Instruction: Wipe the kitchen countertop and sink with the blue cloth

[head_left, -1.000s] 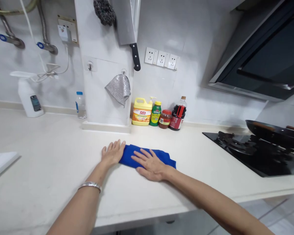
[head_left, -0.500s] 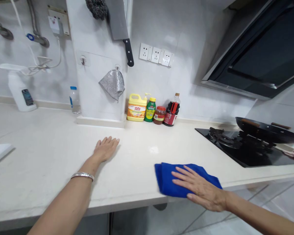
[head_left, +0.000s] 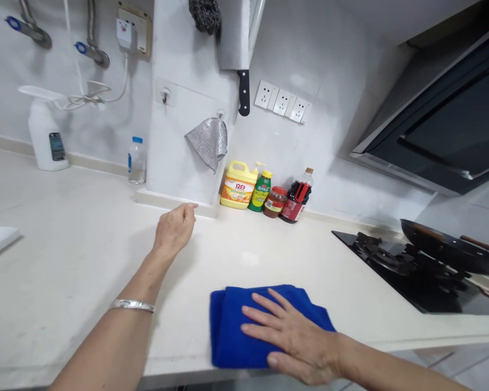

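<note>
A folded blue cloth [head_left: 232, 326] lies on the white countertop [head_left: 101, 260], close to its front edge. My right hand [head_left: 295, 339] rests flat on the cloth, fingers spread and pressing it down. To the left, my left hand [head_left: 175, 228] is over the counter near the base of the wall pillar, its fingers curled in and nothing seen in them. A silver bracelet [head_left: 132, 305] circles my left wrist.
Along the wall stand a yellow detergent jug [head_left: 237, 187], a green bottle [head_left: 261, 193], a red-lidded jar [head_left: 274, 202] and a dark sauce bottle [head_left: 296, 200]. A gas stove [head_left: 395, 266] with a wok [head_left: 452, 247] is at right. A cleaver [head_left: 238, 54] hangs above.
My right hand has slid the cloth leftward along the counter. My left hand, earlier stretched flat on the counter, has lifted and curled its fingers. The view has tilted.
</note>
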The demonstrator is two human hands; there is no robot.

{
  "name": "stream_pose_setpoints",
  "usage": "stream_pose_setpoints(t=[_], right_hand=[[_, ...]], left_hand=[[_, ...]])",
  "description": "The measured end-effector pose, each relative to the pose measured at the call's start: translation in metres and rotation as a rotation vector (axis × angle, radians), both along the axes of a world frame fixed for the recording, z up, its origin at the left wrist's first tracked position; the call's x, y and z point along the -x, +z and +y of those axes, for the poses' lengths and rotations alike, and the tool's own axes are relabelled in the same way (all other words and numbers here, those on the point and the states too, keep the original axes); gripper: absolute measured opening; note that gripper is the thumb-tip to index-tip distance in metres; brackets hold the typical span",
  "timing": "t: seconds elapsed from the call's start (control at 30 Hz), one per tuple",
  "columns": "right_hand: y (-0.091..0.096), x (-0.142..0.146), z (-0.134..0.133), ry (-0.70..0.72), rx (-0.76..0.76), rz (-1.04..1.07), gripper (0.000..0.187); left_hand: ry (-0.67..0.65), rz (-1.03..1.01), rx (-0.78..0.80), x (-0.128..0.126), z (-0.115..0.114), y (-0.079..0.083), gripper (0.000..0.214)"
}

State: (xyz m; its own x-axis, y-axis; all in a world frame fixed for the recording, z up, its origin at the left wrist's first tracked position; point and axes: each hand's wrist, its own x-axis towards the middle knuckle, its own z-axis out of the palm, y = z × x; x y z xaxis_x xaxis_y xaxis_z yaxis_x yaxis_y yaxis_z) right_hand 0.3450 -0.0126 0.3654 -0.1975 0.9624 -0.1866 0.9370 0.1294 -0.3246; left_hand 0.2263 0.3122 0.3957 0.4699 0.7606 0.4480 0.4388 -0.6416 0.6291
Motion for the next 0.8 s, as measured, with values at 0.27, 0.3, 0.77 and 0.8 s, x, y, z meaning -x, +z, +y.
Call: stream_pose_setpoints(t=[0.27, 0.3, 0.77, 0.8], right_hand=[[-0.009, 0.032, 0.149, 0.118, -0.147, -0.026, 0.057], [-0.011, 0.032, 0.165, 0.124, -0.159, -0.030, 0.057], [-0.023, -0.015, 0.313, -0.079, -0.201, -0.147, 0.063], [-0.023, -0.019, 0.311, -0.086, -0.204, -0.139, 0.064]], left_hand=[[0.222, -0.281, -0.025, 0.004, -0.009, -0.001, 0.051], [0.222, -0.278, -0.047, 0.003, -0.009, -0.002, 0.051], [0.092, 0.282, -0.112, -0.009, -0.003, -0.030, 0.052], [0.080, 0.348, -0.103, -0.010, -0.002, -0.031, 0.053]])
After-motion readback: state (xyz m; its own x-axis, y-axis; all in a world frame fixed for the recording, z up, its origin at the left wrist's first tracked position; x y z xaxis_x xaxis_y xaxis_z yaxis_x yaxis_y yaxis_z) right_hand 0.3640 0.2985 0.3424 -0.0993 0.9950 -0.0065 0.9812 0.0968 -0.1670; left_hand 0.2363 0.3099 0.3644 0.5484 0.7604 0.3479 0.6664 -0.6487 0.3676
